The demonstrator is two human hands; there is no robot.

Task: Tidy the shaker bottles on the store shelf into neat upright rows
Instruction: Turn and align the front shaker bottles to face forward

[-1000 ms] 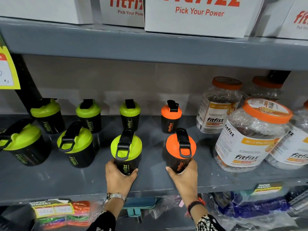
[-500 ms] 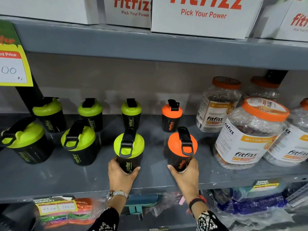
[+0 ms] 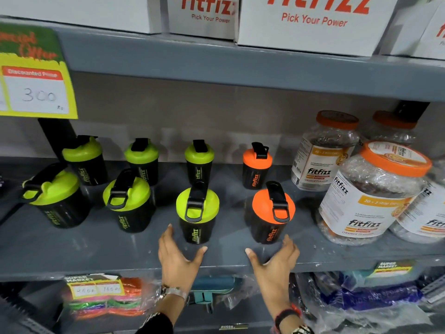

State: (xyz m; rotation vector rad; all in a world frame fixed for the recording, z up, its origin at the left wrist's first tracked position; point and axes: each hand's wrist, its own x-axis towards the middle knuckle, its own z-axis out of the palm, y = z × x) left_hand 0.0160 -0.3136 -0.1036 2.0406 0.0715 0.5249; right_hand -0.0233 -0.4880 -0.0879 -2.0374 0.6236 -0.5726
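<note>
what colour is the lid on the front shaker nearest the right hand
Orange, with a black flip cap, on the front shaker's lid; the head view shows it.

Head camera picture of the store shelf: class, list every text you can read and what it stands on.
"fitfizz" and "Pick Your Power": white boxes on the top shelf.
"Discounted Price", "300": yellow price sign.
"fitfizz": shaker bottles and orange-lidded jars.
"ORANGE FLAVOUR": jar labels.
"SUPER MARKET": shelf-edge tags.
Too blurred: the sign's green heading, handwritten tag prices, jars' fine print.
</note>
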